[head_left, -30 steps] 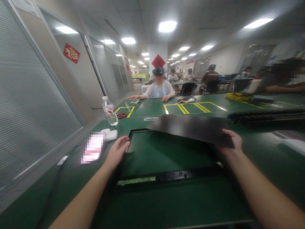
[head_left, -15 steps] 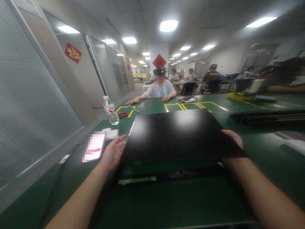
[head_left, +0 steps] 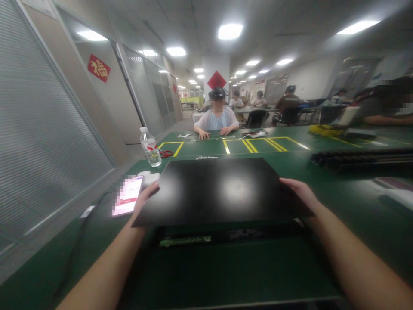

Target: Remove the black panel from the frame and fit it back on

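Note:
A large glossy black panel hangs flat and level just above a black rectangular frame on the green table. My left hand grips the panel's left edge, fingers curled under it. On the right edge sits my right hand, thumb on top. Only the frame's near bar shows, with a green circuit strip at its left; the panel hides the rest.
A lit phone and a white case lie left of the panel, with a water bottle and red scissors beyond. A stack of black frames lies right. A person sits opposite; others work further back.
The black panel swung from a tilted hold in my right hand to level over the frame. My left hand left the frame's edge and took the panel's left side.

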A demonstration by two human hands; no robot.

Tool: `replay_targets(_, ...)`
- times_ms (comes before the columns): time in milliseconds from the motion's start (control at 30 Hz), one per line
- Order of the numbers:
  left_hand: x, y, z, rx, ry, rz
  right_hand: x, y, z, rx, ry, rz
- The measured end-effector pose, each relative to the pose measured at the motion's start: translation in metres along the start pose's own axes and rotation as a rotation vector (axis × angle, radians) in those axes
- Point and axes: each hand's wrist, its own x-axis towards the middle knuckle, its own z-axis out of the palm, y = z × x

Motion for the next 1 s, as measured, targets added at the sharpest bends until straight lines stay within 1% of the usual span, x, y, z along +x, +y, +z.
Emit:
replay_targets(33,-0.004,0.002,0.001,-0.018,0.047,0.002,0.001,0.002,0.000,-0.028,-0.054,0.007)
replay_targets(100,-0.009,0.005,0.004,-0.039,0.078,-0.002,0.002,0.005,0.000,-0.078,-0.142,0.005)
replay_targets(167,-0.012,0.008,0.007,-0.058,0.082,-0.018,0.002,0.006,0.000,-0.107,-0.154,0.009)
replay_targets(267,-0.014,0.012,0.012,-0.083,0.075,-0.057,0.006,0.005,-0.002,-0.140,-0.068,0.017)
replay_targets(367,-0.017,0.017,0.017,-0.115,0.078,-0.105,0.015,0.006,-0.007,-0.188,0.020,-0.069)
replay_targets(433,-0.019,0.019,0.020,-0.141,0.076,-0.129,0.020,0.007,-0.010,-0.216,0.037,-0.127)
replay_targets(567,-0.020,0.021,0.026,-0.151,0.087,-0.145,0.026,0.008,-0.012,-0.255,0.091,-0.177)
replay_targets(700,-0.014,0.017,0.024,-0.126,0.105,-0.129,0.024,0.005,-0.012,-0.276,0.174,-0.212)
replay_targets(867,-0.009,0.007,0.012,-0.034,0.163,-0.064,0.024,0.006,-0.011,-0.322,0.235,-0.260)
replay_targets(933,-0.011,0.005,0.009,-0.001,0.153,-0.036,0.026,0.009,-0.011,-0.343,0.249,-0.279)
replay_targets(1000,-0.015,0.005,0.009,0.026,0.113,0.026,0.028,0.011,-0.010,-0.361,0.266,-0.293)
